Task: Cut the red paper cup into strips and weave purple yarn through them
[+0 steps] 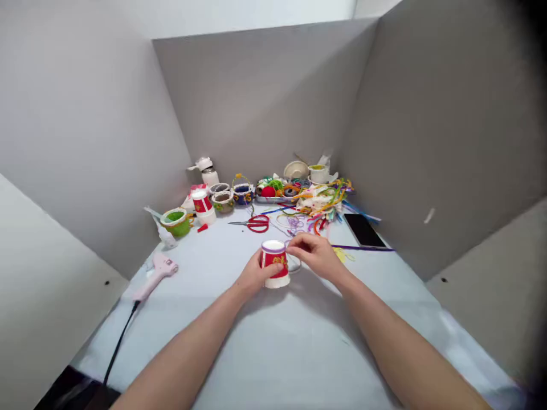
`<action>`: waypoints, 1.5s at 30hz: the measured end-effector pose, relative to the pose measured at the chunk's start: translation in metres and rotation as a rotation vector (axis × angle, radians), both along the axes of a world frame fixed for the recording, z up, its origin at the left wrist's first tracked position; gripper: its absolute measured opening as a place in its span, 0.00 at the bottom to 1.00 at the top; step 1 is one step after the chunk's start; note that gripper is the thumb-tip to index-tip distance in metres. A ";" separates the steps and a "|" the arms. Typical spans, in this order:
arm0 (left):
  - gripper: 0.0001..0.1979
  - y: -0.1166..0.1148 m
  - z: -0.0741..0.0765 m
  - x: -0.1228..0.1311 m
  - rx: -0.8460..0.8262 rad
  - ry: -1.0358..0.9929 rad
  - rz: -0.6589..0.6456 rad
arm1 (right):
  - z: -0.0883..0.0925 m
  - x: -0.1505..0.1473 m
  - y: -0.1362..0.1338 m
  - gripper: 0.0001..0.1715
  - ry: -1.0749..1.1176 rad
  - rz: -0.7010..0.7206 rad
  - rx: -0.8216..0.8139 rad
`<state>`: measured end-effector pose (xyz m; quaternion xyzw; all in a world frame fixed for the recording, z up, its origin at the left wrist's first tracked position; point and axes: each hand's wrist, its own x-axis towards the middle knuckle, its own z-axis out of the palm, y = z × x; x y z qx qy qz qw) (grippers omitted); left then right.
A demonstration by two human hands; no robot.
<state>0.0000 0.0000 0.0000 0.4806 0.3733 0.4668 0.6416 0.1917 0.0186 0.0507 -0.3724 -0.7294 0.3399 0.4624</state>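
A red paper cup (274, 263) with a gold pattern stands upside down on the table's middle. My left hand (253, 277) wraps round its left side. My right hand (315, 253) is just to the cup's right, fingers pinched on a thin pale pipe cleaner (294, 265) that curves against the cup's side.
Red-handled scissors (255, 223) lie behind the cup. A pink glue gun (154, 275) with a black cord lies at the left. A black phone (363, 230) is at the right. Several decorated cups (204, 206) and a heap of coloured pipe cleaners (318, 202) crowd the back. Grey panels wall in the table.
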 end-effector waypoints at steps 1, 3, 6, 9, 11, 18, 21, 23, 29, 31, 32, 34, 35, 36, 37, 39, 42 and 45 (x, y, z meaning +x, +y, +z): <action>0.32 -0.001 0.000 -0.001 -0.007 0.001 -0.009 | 0.000 0.000 0.000 0.12 -0.004 -0.002 0.000; 0.32 -0.002 0.001 -0.002 -0.017 -0.005 -0.019 | 0.000 0.000 0.000 0.12 -0.005 -0.005 0.000; 0.31 -0.003 0.002 -0.001 -0.024 -0.033 -0.016 | 0.000 -0.001 -0.002 0.12 0.013 -0.007 -0.004; 0.30 -0.004 0.004 0.001 -0.032 -0.074 -0.001 | 0.000 -0.002 -0.004 0.13 0.037 -0.013 -0.013; 0.30 -0.005 0.007 0.002 -0.049 -0.099 0.004 | 0.000 -0.003 -0.004 0.14 0.040 -0.020 -0.024; 0.30 -0.009 0.011 0.002 -0.118 -0.193 -0.095 | -0.005 -0.002 0.000 0.14 0.080 0.015 -0.126; 0.29 -0.009 0.011 0.000 -0.130 -0.214 -0.147 | -0.006 -0.002 0.002 0.15 0.117 0.038 -0.165; 0.29 -0.009 0.011 -0.001 -0.135 -0.234 -0.174 | -0.006 -0.002 0.003 0.16 0.138 0.052 -0.184; 0.28 -0.010 0.011 -0.004 -0.140 -0.299 -0.271 | -0.006 -0.001 0.003 0.17 0.169 0.080 -0.222; 0.28 -0.011 0.011 -0.004 -0.140 -0.318 -0.294 | -0.005 -0.001 0.003 0.17 0.183 0.086 -0.242; 0.29 -0.011 0.010 -0.004 -0.142 -0.326 -0.303 | -0.005 -0.001 0.002 0.17 0.190 0.090 -0.252; 0.29 -0.011 0.009 -0.004 -0.147 -0.338 -0.315 | -0.005 -0.002 0.002 0.17 0.206 0.099 -0.272; 0.30 -0.011 0.008 -0.004 -0.149 -0.344 -0.320 | -0.005 -0.002 0.002 0.17 0.214 0.103 -0.283; 0.30 -0.010 0.007 -0.005 -0.151 -0.350 -0.325 | -0.005 -0.002 0.001 0.17 0.224 0.106 -0.295; 0.29 -0.010 0.006 -0.005 -0.151 -0.357 -0.330 | -0.005 -0.003 0.001 0.18 0.232 0.112 -0.308; 0.28 -0.009 0.004 -0.005 -0.149 -0.371 -0.344 | -0.006 -0.003 0.001 0.18 0.248 0.127 -0.336; 0.26 -0.008 0.001 -0.006 -0.147 -0.404 -0.394 | -0.008 -0.002 0.003 0.18 0.264 0.151 -0.372; 0.27 -0.008 -0.001 -0.008 -0.180 -0.457 -0.493 | -0.011 0.000 0.004 0.21 0.277 0.204 -0.435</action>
